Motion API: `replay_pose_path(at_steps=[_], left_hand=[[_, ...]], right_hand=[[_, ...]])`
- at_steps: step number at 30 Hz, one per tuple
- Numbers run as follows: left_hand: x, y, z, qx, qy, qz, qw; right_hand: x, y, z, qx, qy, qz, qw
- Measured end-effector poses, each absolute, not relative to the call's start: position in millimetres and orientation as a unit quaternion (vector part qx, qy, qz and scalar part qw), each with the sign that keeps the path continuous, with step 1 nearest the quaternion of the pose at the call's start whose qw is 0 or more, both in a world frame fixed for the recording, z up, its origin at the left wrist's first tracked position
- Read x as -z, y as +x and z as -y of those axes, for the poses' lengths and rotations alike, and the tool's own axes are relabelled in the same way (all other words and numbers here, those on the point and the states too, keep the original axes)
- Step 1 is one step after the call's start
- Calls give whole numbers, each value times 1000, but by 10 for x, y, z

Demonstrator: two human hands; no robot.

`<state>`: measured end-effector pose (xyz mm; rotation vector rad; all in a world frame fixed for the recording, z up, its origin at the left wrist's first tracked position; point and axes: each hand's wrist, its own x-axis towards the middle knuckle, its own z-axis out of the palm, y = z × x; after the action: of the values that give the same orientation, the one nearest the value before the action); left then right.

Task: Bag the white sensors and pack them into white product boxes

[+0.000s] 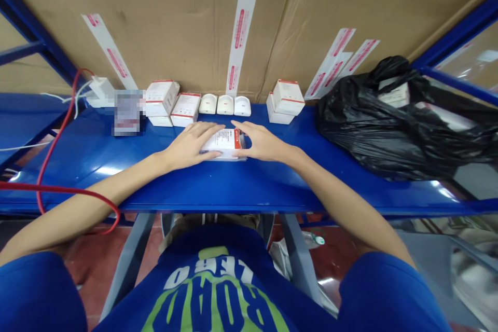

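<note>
1. A small white-and-orange carton (221, 141) is held flat on the blue tabletop (202, 184), at the middle, with lines of small print shown on its upper face
2. The carton's left end is gripped by the left hand (193, 146), its thumb laid along the near edge and its fingers bent over the far side
3. The right end is held by the right hand (261, 142), its thumb set at the near edge and its fingertips at the far corner; how firmly it is pressed cannot be told
4. Just beyond the carton, three white rounded devices (225, 105) are lined up side by side
5. To their left, a single white carton (185, 108) is placed beside a left carton stack (160, 99); to their right, a right carton stack (288, 98) is set apart
6. The far right is taken up by a black plastic bag (373, 124), with pale items partly covered inside
7. At the left, a red cable (58, 137) is draped over the tabletop's near edge, and a white plug adapter (101, 88) is placed farther back
8. The far side is backed by a cardboard panel (175, 26), crossed by printed tape strips (240, 26)
</note>
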<state>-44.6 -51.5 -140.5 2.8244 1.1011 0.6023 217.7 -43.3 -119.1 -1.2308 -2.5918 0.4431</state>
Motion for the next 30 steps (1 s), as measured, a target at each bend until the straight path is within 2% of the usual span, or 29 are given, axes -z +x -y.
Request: replay_pose_path(at_steps=[4, 11, 13, 15, 18, 21, 23, 26, 30], left_hand=[[1434, -442, 518, -163, 918, -360, 42], [1372, -497, 506, -191, 905, -376, 58], [1362, -513, 492, -215, 899, -380, 46], [1358, -521, 483, -238, 895, -376, 29], [1357, -517, 490, -262, 895, -362, 2], [1354, -509, 512, -267, 895, -358, -17], [1354, -510, 519, -269, 894, -357, -30], [1363, -523, 501, -283, 894, -343, -48], [1377, -546, 458, -287, 900, -324, -59]], right_hand=[[1235, 2294, 424, -172, -411, 882, 150], [1212, 2499, 361, -179, -408, 882, 154], [1217, 2478, 376, -161, -422, 868, 208], [1229, 2388, 419, -172, -416, 842, 298], [1254, 2213, 503, -266, -392, 788, 394], [1269, 2124, 550, -341, -393, 737, 431], [1266, 2125, 557, -373, -398, 723, 424], [1261, 2150, 559, -422, -379, 738, 365], [1278, 2142, 564, -432, -353, 760, 334]])
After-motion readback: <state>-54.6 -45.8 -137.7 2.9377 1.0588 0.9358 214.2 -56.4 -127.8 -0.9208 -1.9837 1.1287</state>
